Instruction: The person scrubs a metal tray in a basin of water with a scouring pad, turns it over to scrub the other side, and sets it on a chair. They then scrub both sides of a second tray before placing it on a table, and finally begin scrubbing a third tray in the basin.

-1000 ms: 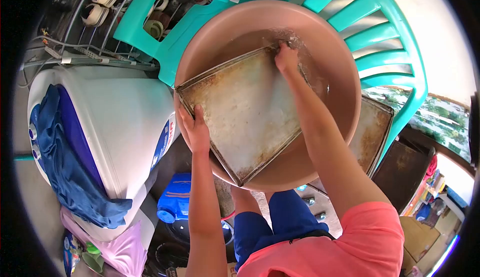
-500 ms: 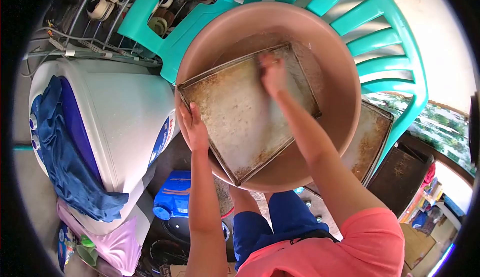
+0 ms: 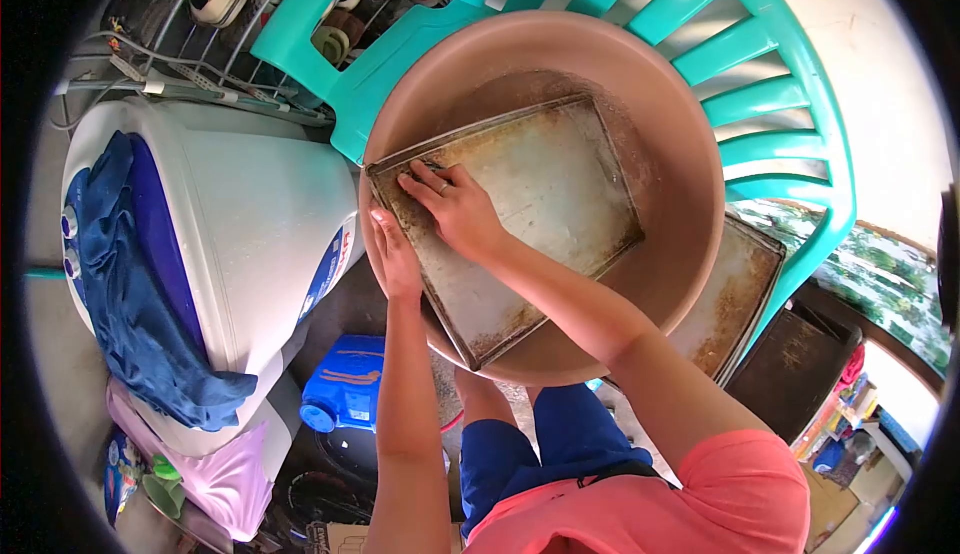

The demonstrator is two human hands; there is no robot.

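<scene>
A stained rectangular metal baking tray [image 3: 540, 224] lies tilted in a large brown plastic basin [image 3: 655, 84], its near-left corner at the rim. My left hand [image 3: 398, 262] grips the tray's left edge, thumb and fingers at the side wall. Near the tray's upper-left corner, my right hand [image 3: 455, 209] presses down on the browned surface with its fingers curled. A small dark thing shows beneath those fingers, too hidden to name. A ring is on one finger of this hand.
The basin sits on a green plastic chair [image 3: 770, 104]. Another stained tray [image 3: 725, 299] and a dark tray [image 3: 795, 359] stand at the right. A white tub [image 3: 255, 224] with a blue cloth [image 3: 130, 284] is at the left, above a blue jug [image 3: 345, 384].
My right hand has moved left across the tray, from its upper right part to the upper-left corner. My left hand stays on the left edge.
</scene>
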